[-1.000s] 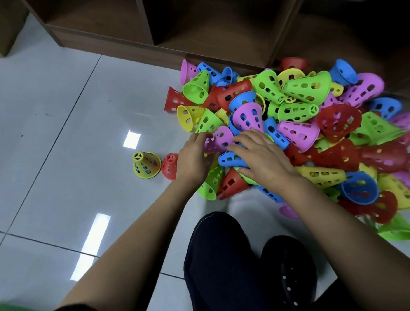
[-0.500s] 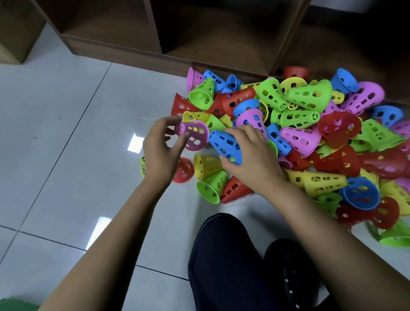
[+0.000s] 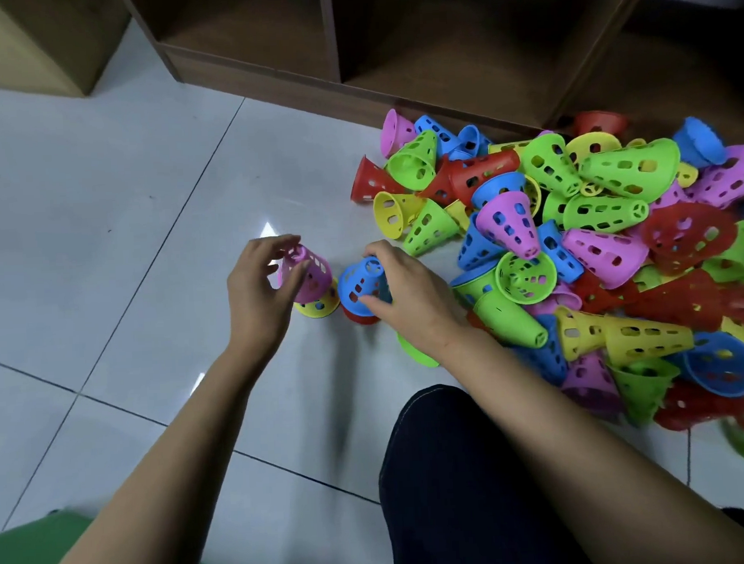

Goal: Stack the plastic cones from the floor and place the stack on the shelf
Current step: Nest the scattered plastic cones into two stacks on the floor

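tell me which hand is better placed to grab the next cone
Right, likely: the right hand, gripping the blue cone, is beside the pile; the left hand, holding the purple cone, is farther off.

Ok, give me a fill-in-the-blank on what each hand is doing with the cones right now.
The left hand holds the purple cone over a ___ cone.
The right hand holds the blue cone over a ___ cone.
The pile lies on the person's ___ side.
Missing words: yellow; red; right.

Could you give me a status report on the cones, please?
Left hand grips pink cone over yellow cone. Right hand grips blue cone over red cone. Nothing in the way.
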